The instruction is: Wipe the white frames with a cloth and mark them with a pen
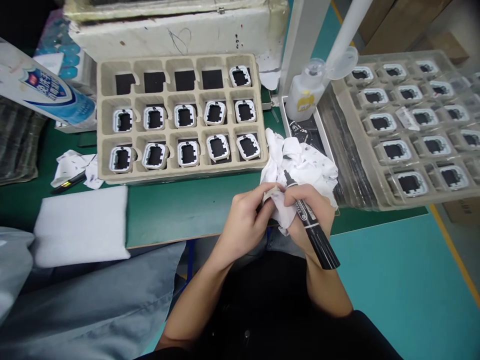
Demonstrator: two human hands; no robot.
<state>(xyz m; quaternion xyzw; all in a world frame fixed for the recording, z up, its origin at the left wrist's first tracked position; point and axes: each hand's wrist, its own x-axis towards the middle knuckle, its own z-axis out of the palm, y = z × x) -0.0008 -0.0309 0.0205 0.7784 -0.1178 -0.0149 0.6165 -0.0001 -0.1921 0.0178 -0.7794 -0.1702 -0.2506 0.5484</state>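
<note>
Pale frame piece (268,193), curved along its visible edge, sits pinched between the thumb and forefinger of the left grip (243,217); the fingers and a white wipe (284,212) hide the rest of it. The right grip (318,202), close beside the left one, is closed around a black marker (320,242), its narrow tip pointing away from the person, and also holds the wipe. Whether the wipe touches the piece cannot be told.

Just beyond the right grip, crumpled white wipes (309,162) with dark marks lie on the green table (168,212). Beyond and to the left of the left grip is a molded beige tray (180,176), with white square frames (153,118) filling its two nearer rows and one more in the right end compartment of the far row. To the right of the right grip, a clear plastic tray (369,187) tops a stack and carries similar frames. Beyond the wipes stands a translucent bottle (305,87). Far left of the left grip lies a white foam pad (82,222).
</note>
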